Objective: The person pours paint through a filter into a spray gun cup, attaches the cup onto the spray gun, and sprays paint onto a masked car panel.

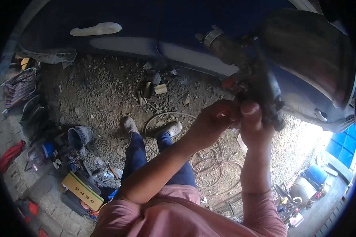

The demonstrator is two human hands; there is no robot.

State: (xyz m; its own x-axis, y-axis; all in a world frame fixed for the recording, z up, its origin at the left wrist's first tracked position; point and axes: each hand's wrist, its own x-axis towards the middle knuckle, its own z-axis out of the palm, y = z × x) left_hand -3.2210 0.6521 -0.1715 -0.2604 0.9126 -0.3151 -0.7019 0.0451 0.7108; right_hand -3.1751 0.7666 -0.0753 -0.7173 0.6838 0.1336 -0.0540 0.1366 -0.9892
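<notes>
A spray gun (261, 75) with a large metal cup (304, 55) is held up in front of me, its nozzle end pointing to the upper left. My right hand (255, 122) is wrapped round the lower part of the gun, thumb upward. Beside it, my left hand (215, 120) is closed in a pinch against the gun's underside, touching the right thumb; its fingertips are partly hidden in shadow. Behind the gun stands a dark blue car side (138, 23) with a whitish door handle (97, 29) and a pale grey strip along the bottom.
A coiled hose (209, 168) lies on the gravel ground (95, 79) by my feet. On the left are a bucket (79, 136), a yellow box (82, 190) and assorted clutter. At lower right stand a blue container (315, 173) and tools.
</notes>
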